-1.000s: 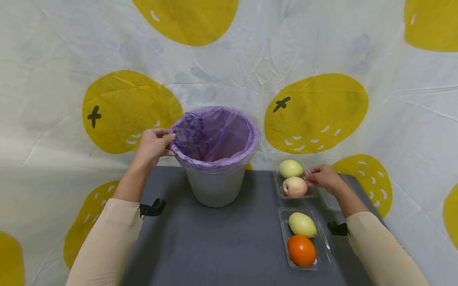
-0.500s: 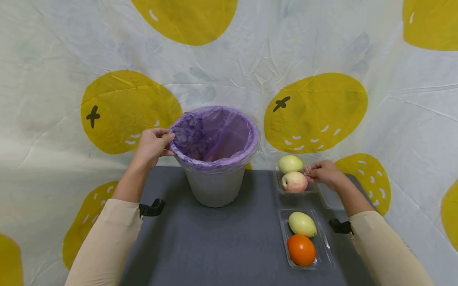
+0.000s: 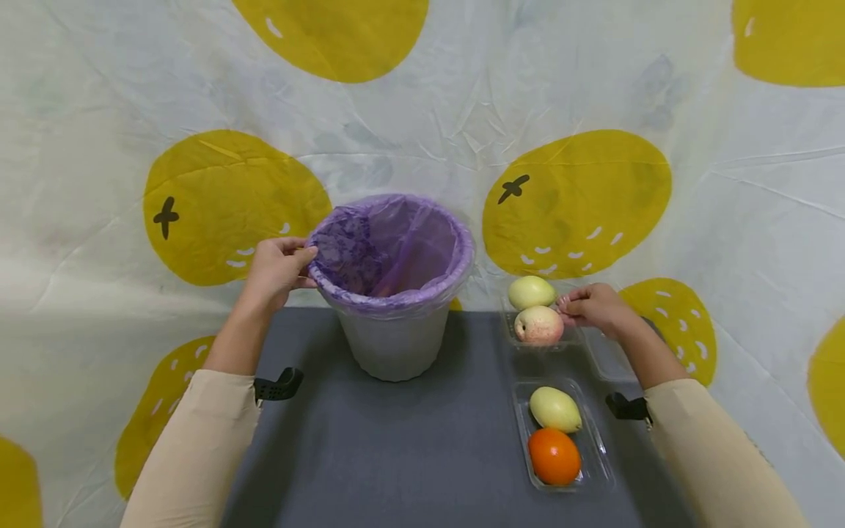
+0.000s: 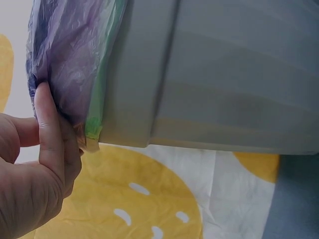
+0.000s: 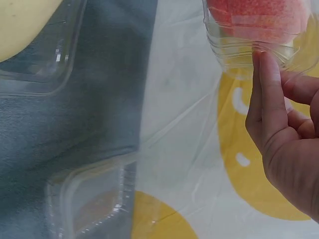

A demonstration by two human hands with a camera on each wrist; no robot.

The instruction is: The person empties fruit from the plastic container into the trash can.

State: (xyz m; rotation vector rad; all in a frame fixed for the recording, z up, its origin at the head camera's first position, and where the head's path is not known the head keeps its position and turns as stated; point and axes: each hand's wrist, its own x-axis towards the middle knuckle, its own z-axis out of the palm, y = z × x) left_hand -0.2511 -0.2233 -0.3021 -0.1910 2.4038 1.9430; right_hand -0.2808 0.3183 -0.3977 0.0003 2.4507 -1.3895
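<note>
A pale bin (image 3: 394,348), lined with a purple plastic bag (image 3: 429,246), stands at the back of the table. My left hand (image 3: 273,271) pinches its left rim through the liner, fingers outside in the left wrist view (image 4: 45,164). At the right, my right hand (image 3: 594,309) pinches the right edge of a clear plastic tray (image 3: 573,337). A pale yellow lemon-like fruit (image 3: 532,292) and a pinkish peach (image 3: 539,325) lie in this tray. The right wrist view shows the peach (image 5: 264,17) behind the clear wall, with the tray raised against the wall cloth.
Nearer me sits a second clear tray (image 3: 597,469) bearing a yellow lemon-like fruit (image 3: 555,409) and an orange (image 3: 554,456). Another clear tray (image 3: 610,359) lies under the right forearm's side. A cloth (image 3: 422,110) with yellow fruit prints hangs right behind the table.
My right hand and the tray with the peach have moved up in the head view, widening the gap to the front tray. My left hand stays on the bin's rim.
</note>
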